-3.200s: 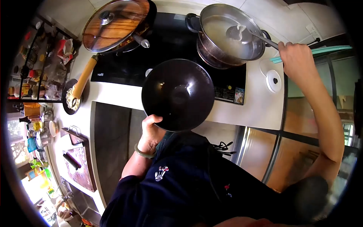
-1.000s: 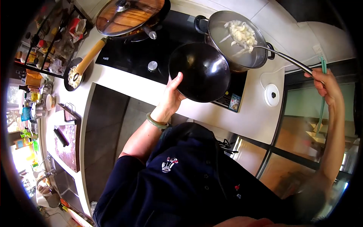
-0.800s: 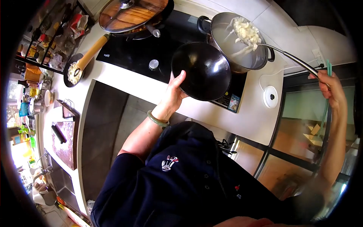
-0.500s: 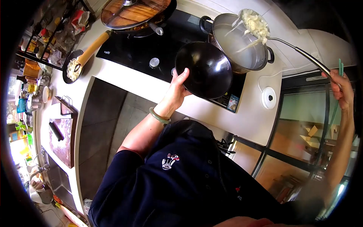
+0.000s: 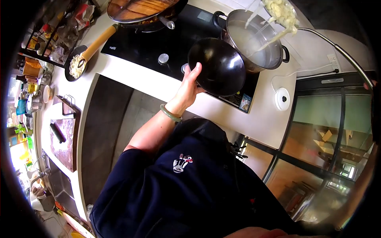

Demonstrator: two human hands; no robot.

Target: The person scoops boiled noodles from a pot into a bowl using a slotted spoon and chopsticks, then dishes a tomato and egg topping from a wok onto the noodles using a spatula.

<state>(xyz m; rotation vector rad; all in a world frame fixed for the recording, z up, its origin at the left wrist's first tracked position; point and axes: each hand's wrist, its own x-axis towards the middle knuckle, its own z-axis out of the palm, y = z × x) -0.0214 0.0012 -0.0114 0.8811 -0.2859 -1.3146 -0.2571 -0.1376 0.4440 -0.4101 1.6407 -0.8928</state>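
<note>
My left hand [image 5: 186, 89] grips the rim of a black bowl [image 5: 218, 67], thumb on its inside, and tilts it beside the pot. At the right edge only a sliver of my right hand [image 5: 369, 85] shows, at the end of the long metal handle of a skimmer [image 5: 349, 59]. Pale noodles [image 5: 281, 12] are heaped on the skimmer, and strands dangle from it over a steel pot [image 5: 274, 63] of cloudy liquid. Most of the right hand's fingers are out of sight.
A lidded pan [image 5: 145, 12] with a wooden handle [image 5: 99, 41] sits on the black cooktop [image 5: 139, 51]. Left of it, a small dark dish [image 5: 72, 75] holds pale food. A white round device [image 5: 282, 99] lies on the counter's right; a cutting board [image 5: 65, 142] lies far left.
The noodle-laden skimmer has risen up and to the right, its strands still trailing over the pot. My right hand has moved almost out of view. The bowl has shifted slightly up in view.
</note>
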